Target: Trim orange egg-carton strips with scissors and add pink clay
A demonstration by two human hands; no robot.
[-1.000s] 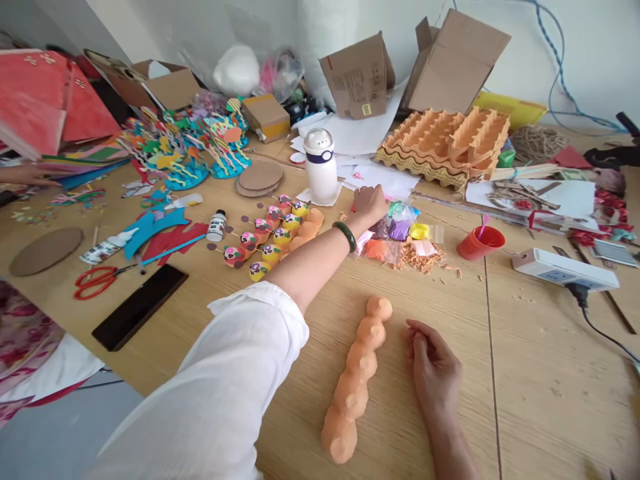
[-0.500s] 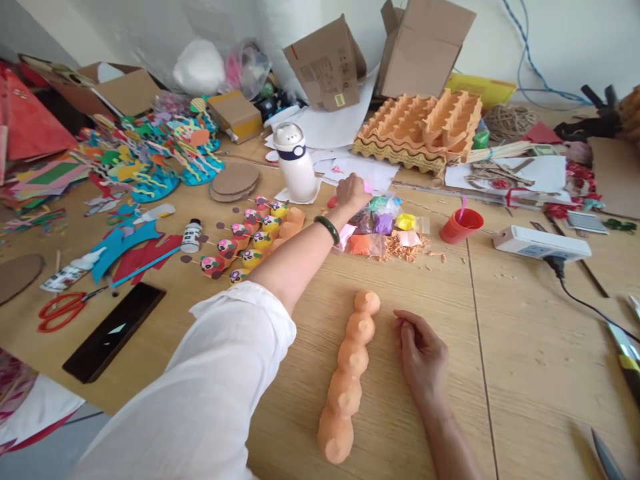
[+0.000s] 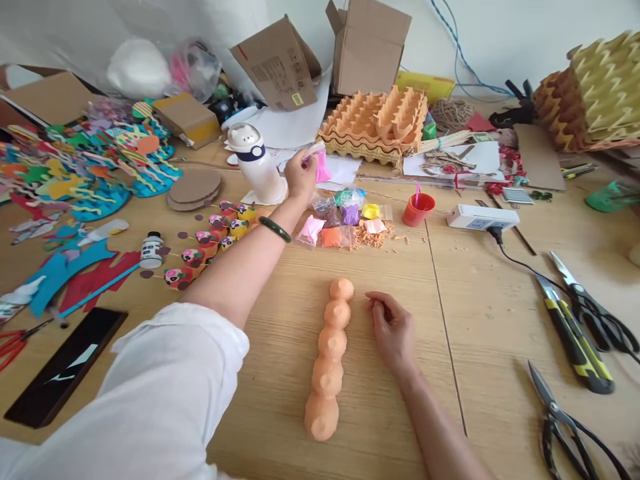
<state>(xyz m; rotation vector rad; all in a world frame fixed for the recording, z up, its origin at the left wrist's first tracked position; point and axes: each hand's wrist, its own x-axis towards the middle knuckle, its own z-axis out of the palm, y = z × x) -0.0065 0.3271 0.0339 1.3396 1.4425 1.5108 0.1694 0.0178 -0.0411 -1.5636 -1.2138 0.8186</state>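
Note:
My left hand point(image 3: 303, 175) reaches across to the back of the table, its fingers closed on a small clear bag of bright pink modelling clay point(image 3: 324, 165). Below it lie bags of clay in several colours: a pale pink bag point(image 3: 311, 229), an orange bag point(image 3: 331, 237), a purple bag point(image 3: 351, 214) and a yellow bag point(image 3: 371, 211). In front of me lies an orange strip of egg-carton cups point(image 3: 330, 343), bumps upward. My right hand point(image 3: 393, 327) rests on the table just right of the strip, its fingers loosely curled with nothing visible in them.
A white bottle point(image 3: 257, 170) stands left of my left hand. Behind are stacked egg trays point(image 3: 373, 123). A red cup point(image 3: 419, 208) and a white power strip point(image 3: 483, 217) sit to the right. Scissors point(image 3: 555, 413) and a utility knife point(image 3: 575, 340) lie at the right. Small painted caterpillars point(image 3: 220, 230) lie left.
My left hand has lifted the bag of pink clay up from among the other bags. The view has turned to the right. My right hand stays beside the strip.

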